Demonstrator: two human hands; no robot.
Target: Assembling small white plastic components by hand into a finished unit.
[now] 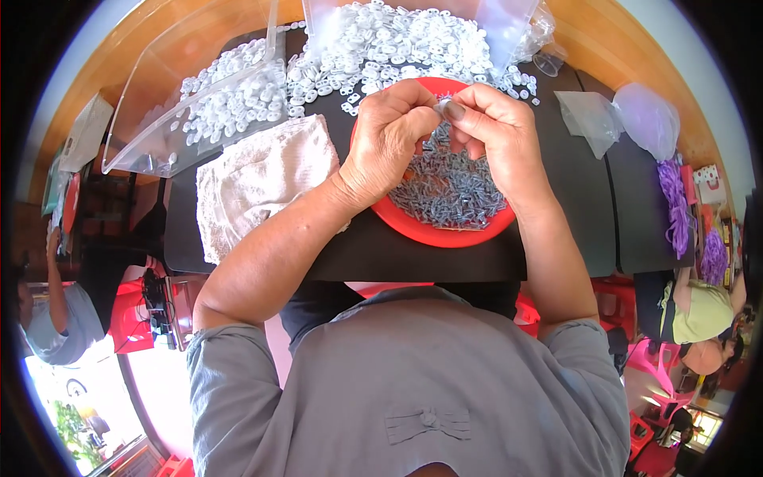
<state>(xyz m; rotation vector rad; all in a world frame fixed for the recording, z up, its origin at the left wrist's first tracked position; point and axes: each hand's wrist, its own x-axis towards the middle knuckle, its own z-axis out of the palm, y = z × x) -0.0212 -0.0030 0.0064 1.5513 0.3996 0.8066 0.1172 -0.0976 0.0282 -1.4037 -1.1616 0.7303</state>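
Observation:
My left hand (388,137) and my right hand (502,131) meet above a round red basin (405,226). Between their fingertips they pinch a small white plastic piece (443,106); its shape is mostly covered by the thumbs and fingers. Both hands are closed, the remaining fingers curled. Under them, the basin holds a heap of small grey metal pin-like parts (453,195). Behind the basin lies a large pile of small white oval plastic pieces (405,40), some showing two holes.
A tilted clear plastic bin (131,143) spills more white pieces at the left. A folded pale cloth (266,179) lies beside my left forearm. Clear plastic bags (588,115) and purple strands (674,211) are at the right of the black table (568,199). Other people sit at both sides.

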